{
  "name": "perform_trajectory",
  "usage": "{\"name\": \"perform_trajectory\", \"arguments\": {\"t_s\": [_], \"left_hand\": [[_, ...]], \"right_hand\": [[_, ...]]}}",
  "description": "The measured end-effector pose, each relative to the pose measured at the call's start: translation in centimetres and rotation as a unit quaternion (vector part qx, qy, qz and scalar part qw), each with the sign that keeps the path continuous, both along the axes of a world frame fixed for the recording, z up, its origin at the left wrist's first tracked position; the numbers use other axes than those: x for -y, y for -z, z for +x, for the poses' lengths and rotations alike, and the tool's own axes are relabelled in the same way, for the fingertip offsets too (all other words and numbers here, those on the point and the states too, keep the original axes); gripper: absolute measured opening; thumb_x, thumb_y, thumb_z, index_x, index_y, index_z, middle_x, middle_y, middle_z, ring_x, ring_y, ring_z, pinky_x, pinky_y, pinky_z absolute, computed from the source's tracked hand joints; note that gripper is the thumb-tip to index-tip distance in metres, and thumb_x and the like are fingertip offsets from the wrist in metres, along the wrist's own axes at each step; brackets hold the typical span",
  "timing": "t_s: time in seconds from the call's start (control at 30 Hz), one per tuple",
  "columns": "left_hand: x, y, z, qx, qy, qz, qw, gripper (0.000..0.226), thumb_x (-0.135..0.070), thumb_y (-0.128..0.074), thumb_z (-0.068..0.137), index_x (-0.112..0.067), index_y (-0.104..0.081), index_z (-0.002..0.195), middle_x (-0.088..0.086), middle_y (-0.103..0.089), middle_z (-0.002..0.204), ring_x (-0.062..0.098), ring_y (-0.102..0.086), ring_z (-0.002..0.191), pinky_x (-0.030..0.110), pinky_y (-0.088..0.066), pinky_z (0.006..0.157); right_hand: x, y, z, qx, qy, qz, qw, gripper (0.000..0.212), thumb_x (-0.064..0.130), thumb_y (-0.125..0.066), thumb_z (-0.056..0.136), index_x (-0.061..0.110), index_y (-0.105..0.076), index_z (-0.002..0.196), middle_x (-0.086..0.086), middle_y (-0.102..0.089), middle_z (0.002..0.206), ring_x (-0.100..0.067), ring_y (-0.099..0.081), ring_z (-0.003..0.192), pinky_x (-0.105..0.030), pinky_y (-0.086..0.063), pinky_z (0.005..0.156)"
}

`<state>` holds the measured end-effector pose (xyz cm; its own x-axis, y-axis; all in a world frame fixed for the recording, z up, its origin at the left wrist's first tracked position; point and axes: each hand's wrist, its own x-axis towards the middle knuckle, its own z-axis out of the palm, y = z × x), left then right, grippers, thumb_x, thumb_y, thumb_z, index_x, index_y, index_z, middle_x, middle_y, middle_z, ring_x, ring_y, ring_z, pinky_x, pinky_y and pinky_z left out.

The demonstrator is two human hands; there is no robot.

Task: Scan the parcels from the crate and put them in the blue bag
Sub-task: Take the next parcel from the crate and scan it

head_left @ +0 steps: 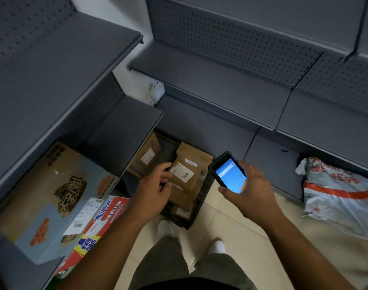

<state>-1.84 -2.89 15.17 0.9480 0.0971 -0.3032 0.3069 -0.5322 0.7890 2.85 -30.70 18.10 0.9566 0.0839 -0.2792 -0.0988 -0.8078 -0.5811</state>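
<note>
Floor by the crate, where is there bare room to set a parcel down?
Bare tile lies between the crate and the blue bag, under the right hand holding the scanner. The grey shelves are bare too. Left of the crate, cartons are packed close.

We have only one wide-angle view, worn on the person's head and tilted steeply down toward the floor (220, 222). It looks from close above into the crate (202, 197), and the lens bows the grey shelves (220, 80) across the top and left.
</note>
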Motion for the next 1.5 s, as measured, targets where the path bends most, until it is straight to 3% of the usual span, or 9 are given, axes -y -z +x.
{"name": "perform_trajectory", "arguments": {"t_s": [0.1,0.27,0.63,0.87,1.0,1.07,1.2,1.33,1.5], "left_hand": [[-1.4,2.7,2.6,-0.016,0.052,0.015,0.998,0.059,-0.012,-0.064,0.098,-0.046,-0.044,0.142,-0.025,-0.061,0.121,-0.009,-0.056,0.115,0.015,-0.050,0.093],[-3.4,7.2,8.0,0.006,0.126,0.079,0.989,0.058,-0.016,-0.062,0.098,-0.043,-0.040,0.143,-0.010,-0.063,0.130,0.008,-0.059,0.120,0.031,-0.054,0.098],[-2.3,26.8,19.1,0.095,0.334,0.256,0.902,0.061,-0.012,-0.067,0.087,-0.018,-0.049,0.145,0.007,-0.060,0.134,0.028,-0.060,0.113,0.039,-0.055,0.085],[0.7,40.9,24.8,0.045,0.398,0.322,0.858,0.074,-0.019,-0.069,0.092,-0.019,-0.032,0.156,0.008,-0.032,0.164,0.027,-0.031,0.151,0.043,-0.039,0.117],[1.4,47.8,28.5,0.030,0.432,0.399,0.808,0.092,-0.031,-0.072,0.091,-0.023,-0.015,0.162,0.012,-0.010,0.171,0.033,-0.012,0.157,0.048,-0.023,0.124],[1.6,50.4,30.0,0.016,0.427,0.411,0.805,0.099,-0.036,-0.073,0.090,-0.027,-0.008,0.163,0.010,-0.003,0.173,0.033,-0.005,0.158,0.052,-0.019,0.125],[1.6,53.5,31.2,0.007,0.425,0.426,0.799,0.105,-0.038,-0.077,0.086,-0.030,-0.006,0.163,0.010,-0.008,0.172,0.035,-0.011,0.157,0.055,-0.022,0.124],[1.6,54.4,31.2,0.041,0.407,0.454,0.792,0.106,-0.022,-0.079,0.084,-0.031,-0.009,0.163,0.012,-0.019,0.166,0.036,-0.020,0.152,0.053,-0.030,0.119],[1.6,53.8,31.4,0.058,0.431,0.448,0.781,0.111,-0.032,-0.086,0.075,-0.034,-0.017,0.162,0.011,-0.033,0.151,0.032,-0.034,0.139,0.048,-0.036,0.111]], "right_hand": [[-1.3,0.4,2.1,0.005,-0.018,-0.032,0.999,0.088,0.050,-0.083,0.070,0.029,-0.039,0.143,0.005,-0.050,0.133,-0.005,-0.041,0.100,-0.019,-0.037,0.076],[-2.0,4.1,5.7,0.012,-0.017,-0.041,0.999,0.091,0.045,-0.086,0.069,0.025,-0.040,0.145,-0.001,-0.052,0.133,-0.020,-0.053,0.107,-0.026,-0.040,0.080],[1.0,25.7,11.6,-0.014,0.012,-0.021,1.000,0.092,0.050,-0.084,0.066,0.022,-0.044,0.143,-0.003,-0.055,0.132,-0.021,-0.054,0.114,-0.029,-0.041,0.086],[3.2,37.2,12.2,-0.039,0.017,-0.027,0.999,0.092,0.053,-0.083,0.063,0.022,-0.045,0.141,-0.002,-0.057,0.127,-0.020,-0.056,0.111,-0.029,-0.041,0.085],[4.0,42.2,11.5,-0.054,0.020,-0.021,0.998,0.093,0.058,-0.078,0.062,0.024,-0.043,0.141,0.000,-0.056,0.126,-0.018,-0.055,0.107,-0.031,-0.045,0.083],[4.4,43.9,10.9,-0.053,0.031,-0.017,0.998,0.092,0.060,-0.075,0.061,0.026,-0.043,0.140,0.001,-0.056,0.125,-0.018,-0.056,0.106,-0.032,-0.046,0.082],[4.8,45.9,9.6,-0.058,0.051,-0.022,0.997,0.090,0.054,-0.080,0.061,0.022,-0.046,0.138,-0.001,-0.058,0.124,-0.020,-0.057,0.105,-0.031,-0.046,0.081],[5.5,46.5,9.0,-0.061,0.068,-0.035,0.995,0.089,0.053,-0.080,0.060,0.022,-0.048,0.137,0.000,-0.059,0.121,-0.021,-0.057,0.104,-0.031,-0.044,0.078],[5.6,46.2,8.9,-0.061,0.080,-0.050,0.994,0.089,0.055,-0.079,0.060,0.022,-0.048,0.137,-0.001,-0.059,0.121,-0.022,-0.058,0.104,-0.029,-0.041,0.078]]}}
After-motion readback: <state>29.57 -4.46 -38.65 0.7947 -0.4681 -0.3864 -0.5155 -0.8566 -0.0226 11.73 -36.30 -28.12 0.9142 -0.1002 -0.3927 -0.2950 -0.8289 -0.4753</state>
